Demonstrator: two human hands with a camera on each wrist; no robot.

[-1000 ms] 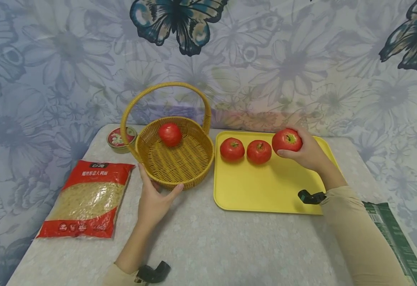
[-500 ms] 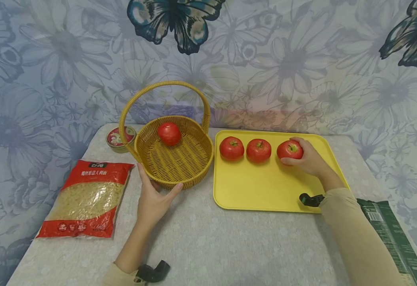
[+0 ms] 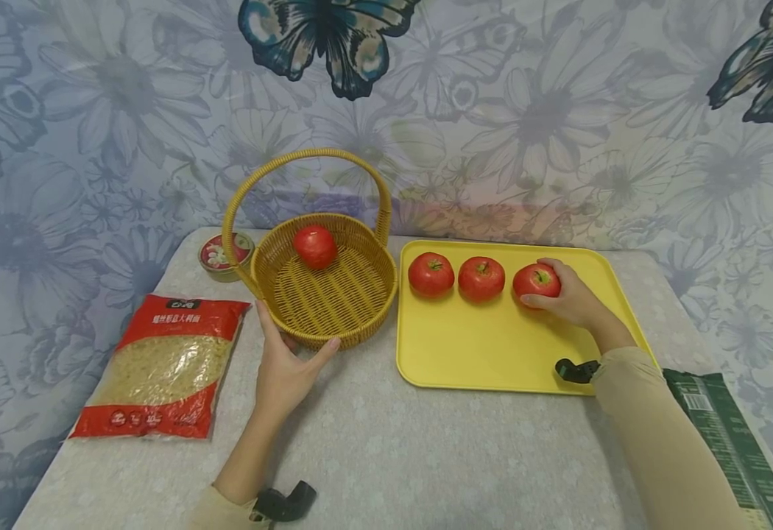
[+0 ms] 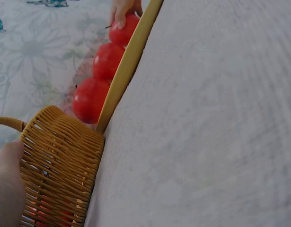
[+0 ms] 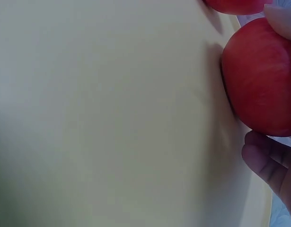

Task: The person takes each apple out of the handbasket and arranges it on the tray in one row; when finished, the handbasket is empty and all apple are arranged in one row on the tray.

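The held apple (image 3: 534, 283) is on the yellow tray (image 3: 492, 346), right of centre in the head view, level with two other apples in a row. A second ago it sat higher in the frame, tilted further over; since the half-second-ago picture its place has barely changed. It is glossy red, with a yellow-green patch around a dark stem.

The right hand (image 3: 570, 296) holds it, thumb on the near side and fingers round the far side. The middle apple (image 3: 481, 279) and the left apple (image 3: 431, 274) lie just beside each other, stems up, unmoved.

The left hand (image 3: 284, 374), at lower centre-left, has thumb and forefinger spread wide against the near side of the wicker basket (image 3: 360, 335), as before; its other fingers are hard to make out. A fourth apple (image 3: 316, 246) lies inside — only red patches show through the weave in the left wrist view.

In the right wrist view the held apple is cut off by the right edge. At lower right of the head view, the green package (image 3: 724, 434) is partly hidden by the sleeve (image 3: 665, 434) and cut off below.
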